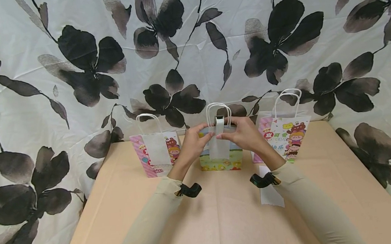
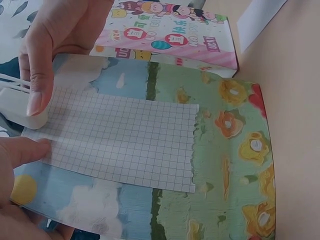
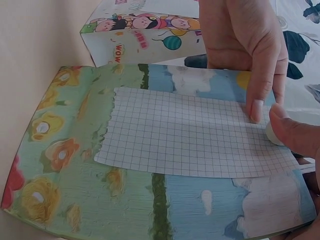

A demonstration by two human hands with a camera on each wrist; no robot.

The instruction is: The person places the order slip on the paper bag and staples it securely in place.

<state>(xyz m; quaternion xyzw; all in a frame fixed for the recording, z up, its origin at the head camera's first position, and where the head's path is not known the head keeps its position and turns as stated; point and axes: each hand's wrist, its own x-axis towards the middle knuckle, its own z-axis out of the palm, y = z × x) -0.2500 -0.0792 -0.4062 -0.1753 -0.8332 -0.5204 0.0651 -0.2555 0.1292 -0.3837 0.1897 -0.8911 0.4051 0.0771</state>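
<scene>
In the middle, a small paper gift bag [image 1: 221,164] with a blue-and-green flower print stands upright with white handles. A torn piece of grid paper [image 2: 120,135] lies against its front, reaching up to the top edge. My left hand [image 1: 192,143] pinches the bag's top edge and the paper, thumb in front and fingers behind. A small white stapler [image 1: 219,124] sits over the top edge between the handles. My right hand [image 1: 247,133] grips it, the thumb [image 3: 295,130] against its side and other fingers behind the bag, partly hidden.
A pink-and-white gift bag [image 1: 141,157] with white paper on its front stands at left. Another pink-and-white bag [image 1: 297,128] stands at right. A loose strip of paper [image 1: 271,196] lies on the tabletop [image 1: 221,220] beneath my right wrist. Floral cloth [image 1: 190,60] hangs behind.
</scene>
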